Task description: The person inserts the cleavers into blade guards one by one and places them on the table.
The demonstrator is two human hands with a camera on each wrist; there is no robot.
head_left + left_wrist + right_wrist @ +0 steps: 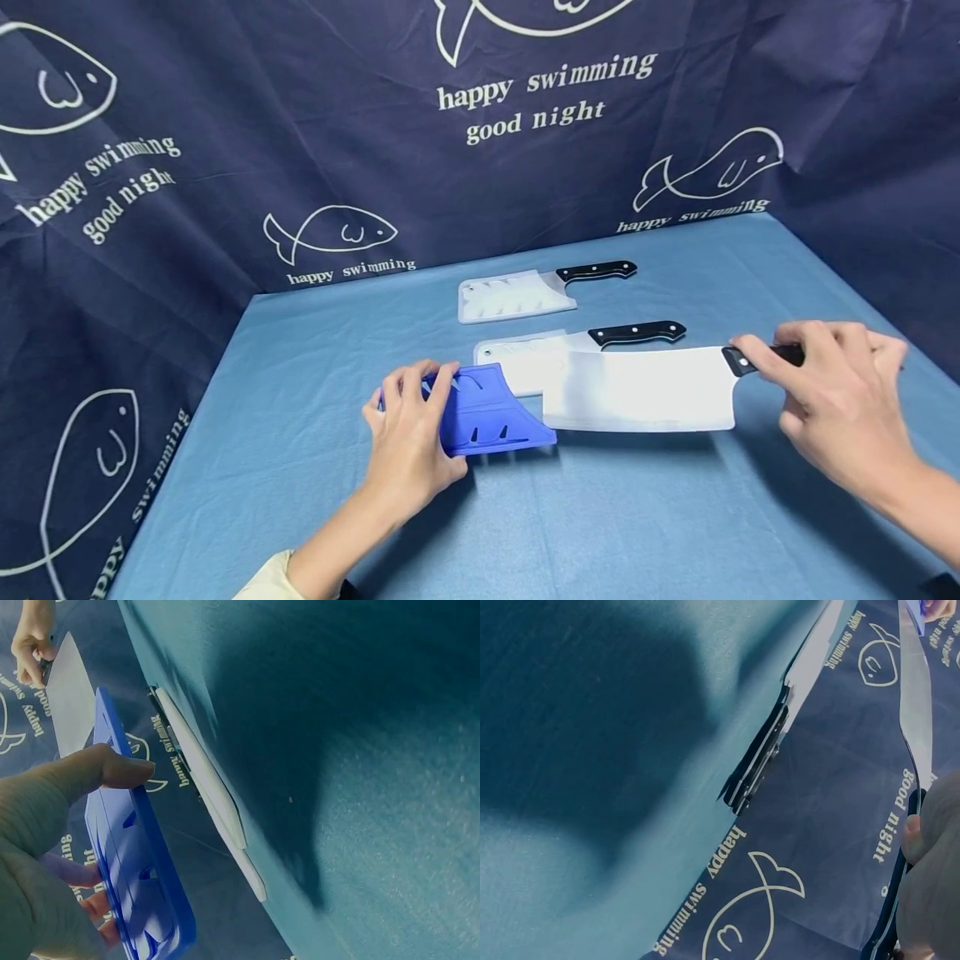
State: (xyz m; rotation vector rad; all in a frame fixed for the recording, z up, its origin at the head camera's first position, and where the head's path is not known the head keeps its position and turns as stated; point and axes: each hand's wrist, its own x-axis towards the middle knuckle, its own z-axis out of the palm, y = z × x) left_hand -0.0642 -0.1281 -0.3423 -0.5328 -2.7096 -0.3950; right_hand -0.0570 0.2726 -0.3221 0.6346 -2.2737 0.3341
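Note:
My left hand (412,429) grips a blue blade cover (487,412) above the table, thumb on its lower edge and fingers over the top. In the left wrist view the cover (139,855) shows its slotted side. My right hand (847,400) holds a cleaver by its black handle; the broad blade (637,390) points left. The blade's left end meets the cover's open right side; how far it reaches inside cannot be told. In the right wrist view the blade (915,697) runs up toward the blue cover.
Behind the hands, two more cleavers lie on the blue tablecloth (300,417), each in a whitish cover: one farther back (517,296), one nearer (517,346) and partly hidden by the held blade. A dark blue fish-print cloth (337,125) hangs behind the table.

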